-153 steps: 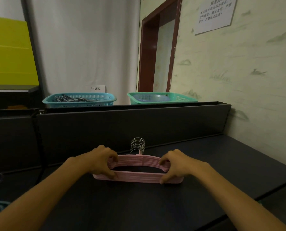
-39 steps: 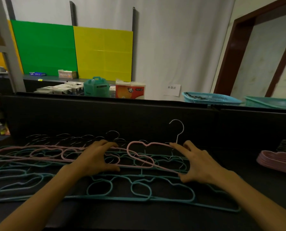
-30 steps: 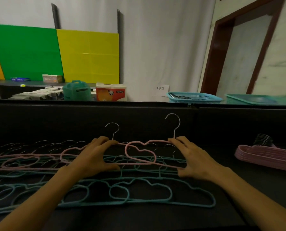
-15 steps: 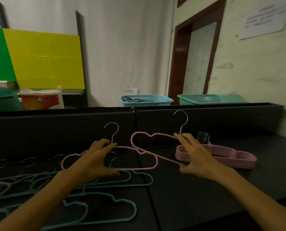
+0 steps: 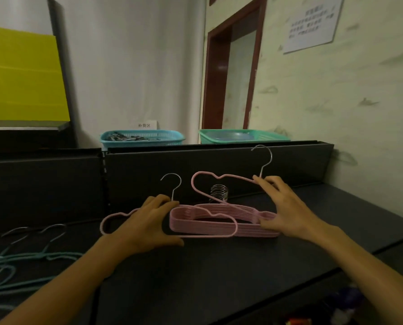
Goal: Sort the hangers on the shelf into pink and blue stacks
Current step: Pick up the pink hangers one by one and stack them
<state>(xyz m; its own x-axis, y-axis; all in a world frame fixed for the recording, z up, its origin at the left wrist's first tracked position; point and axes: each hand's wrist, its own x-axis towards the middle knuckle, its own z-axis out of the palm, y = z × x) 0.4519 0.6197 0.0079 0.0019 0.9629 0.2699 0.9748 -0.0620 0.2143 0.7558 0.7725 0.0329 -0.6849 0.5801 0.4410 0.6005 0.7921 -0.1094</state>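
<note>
My left hand [image 5: 149, 222] pinches one pink hanger [image 5: 234, 227], my right hand [image 5: 283, 207] pinches another [image 5: 221, 177], the pink stack [image 5: 219, 228] between them.

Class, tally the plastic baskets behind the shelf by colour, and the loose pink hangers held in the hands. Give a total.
Blue basket: 1
Green basket: 1
Pink hangers held, one in the left hand, one in the right hand: 2
Total: 4
</note>
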